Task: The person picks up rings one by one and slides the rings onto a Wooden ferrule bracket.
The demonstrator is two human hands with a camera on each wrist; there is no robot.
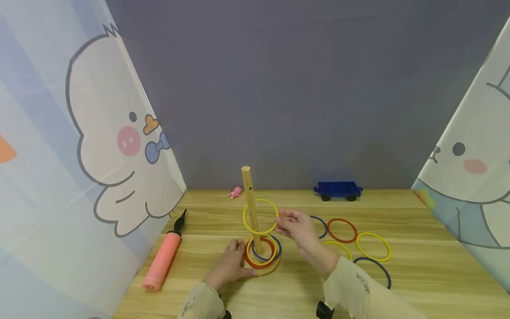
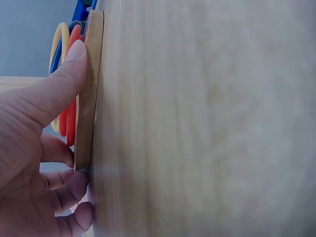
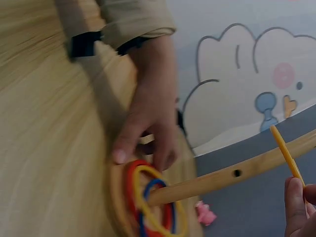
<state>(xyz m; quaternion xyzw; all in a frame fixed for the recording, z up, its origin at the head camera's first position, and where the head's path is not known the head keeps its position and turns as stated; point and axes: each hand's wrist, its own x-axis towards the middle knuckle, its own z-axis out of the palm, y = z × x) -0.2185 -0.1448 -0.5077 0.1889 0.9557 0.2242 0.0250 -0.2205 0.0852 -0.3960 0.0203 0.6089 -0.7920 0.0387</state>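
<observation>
A wooden peg [image 1: 251, 206] stands upright on a round wooden base [image 1: 275, 265] near the table's front. Red, yellow and blue rings [image 1: 260, 254] lie stacked round its foot. My left hand [image 1: 235, 261] grips the left edge of the base, thumb [image 2: 69, 69] on the rim and fingers curled under it. My right hand [image 1: 291, 223] pinches a yellow ring [image 1: 260, 216] that encircles the peg about halfway down. In the right wrist view the yellow ring [image 3: 286, 150] crosses the peg [image 3: 232, 175] above the stacked rings [image 3: 153, 205].
Several loose rings lie right of the base: blue [image 1: 320, 226], red [image 1: 341, 230], yellow [image 1: 373, 246]. A pink hand pump [image 1: 163, 257] lies at the left. A blue toy wagon [image 1: 338, 189] and a small pink toy [image 1: 236, 192] sit by the back wall. Printed curtains flank both sides.
</observation>
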